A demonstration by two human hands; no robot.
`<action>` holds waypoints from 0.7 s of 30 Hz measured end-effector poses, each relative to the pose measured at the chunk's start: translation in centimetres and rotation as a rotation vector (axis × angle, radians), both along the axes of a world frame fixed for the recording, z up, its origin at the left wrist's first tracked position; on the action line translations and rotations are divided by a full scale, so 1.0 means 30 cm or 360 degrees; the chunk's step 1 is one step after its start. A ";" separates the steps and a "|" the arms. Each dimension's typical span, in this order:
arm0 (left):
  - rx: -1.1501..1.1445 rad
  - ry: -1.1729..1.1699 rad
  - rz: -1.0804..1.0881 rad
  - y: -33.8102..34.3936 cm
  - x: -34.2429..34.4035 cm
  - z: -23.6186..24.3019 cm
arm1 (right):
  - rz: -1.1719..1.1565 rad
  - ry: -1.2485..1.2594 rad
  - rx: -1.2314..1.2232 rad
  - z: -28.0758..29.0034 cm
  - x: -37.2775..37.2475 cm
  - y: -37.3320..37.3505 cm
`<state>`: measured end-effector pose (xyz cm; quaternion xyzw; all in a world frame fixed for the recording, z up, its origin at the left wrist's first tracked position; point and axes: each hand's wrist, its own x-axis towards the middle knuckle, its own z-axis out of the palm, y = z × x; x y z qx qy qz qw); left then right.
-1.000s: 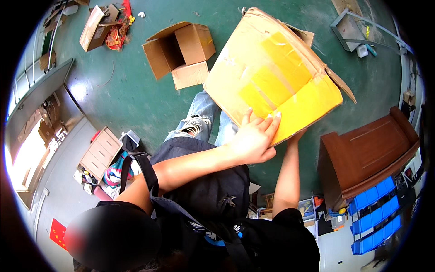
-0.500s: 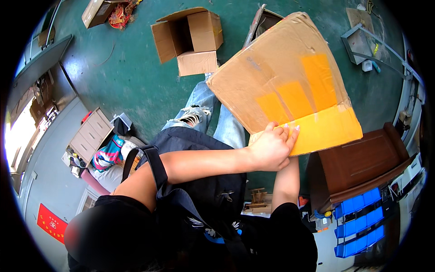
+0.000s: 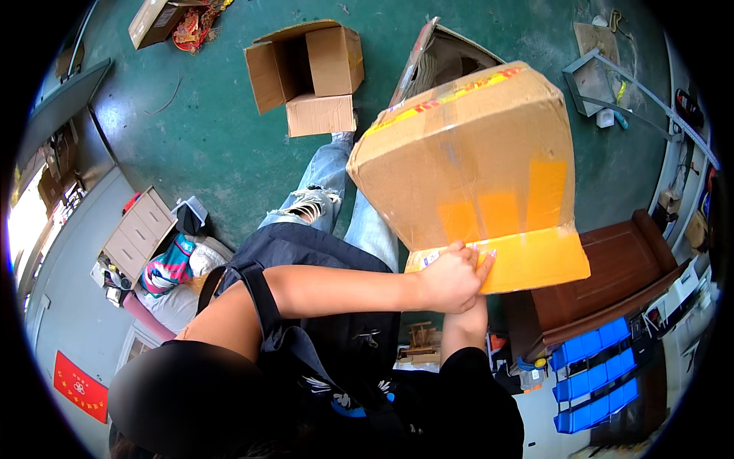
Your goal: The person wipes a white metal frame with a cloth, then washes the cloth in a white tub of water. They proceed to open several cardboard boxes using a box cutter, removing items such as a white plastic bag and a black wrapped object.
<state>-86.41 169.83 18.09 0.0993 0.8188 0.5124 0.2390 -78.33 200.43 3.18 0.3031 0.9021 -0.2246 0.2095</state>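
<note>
One brown cardboard box (image 3: pixel 465 164): twelve o'clock
Left hand (image 3: pixel 455 279): gripping yellow-taped flap (image 3: pixel 535 260), likely steadying
Right hand: state hidden

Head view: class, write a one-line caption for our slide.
Left hand on the yellow flap of a cardboard box, with an open carton on the green floor beyond.

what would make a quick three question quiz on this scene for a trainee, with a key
1. Which hand shows its fingers on the yellow flap of the yellow-taped box?
2. True or false: the red banner is to the left of that box in the picture.
3. What colour is the floor? (a) white (b) green (c) red

Key: 1. The left hand. 2. True. 3. (b)
</note>
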 end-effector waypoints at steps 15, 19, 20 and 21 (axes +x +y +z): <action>0.0319 -0.0247 0.0196 -0.235 -0.077 -0.127 | 0.0042 0.0081 0.0273 -0.134 -0.252 -0.125; 0.0638 -0.1166 0.0872 -0.425 -0.096 -0.172 | 0.0306 0.0798 0.0590 0.011 -0.356 -0.292; 0.0773 -0.1141 0.1001 -0.449 -0.060 -0.230 | 0.0300 0.0890 0.0335 0.049 -0.388 -0.344; 0.0779 -0.1160 0.1092 -0.471 -0.050 -0.250 | 0.0296 0.0977 0.0072 0.066 -0.413 -0.384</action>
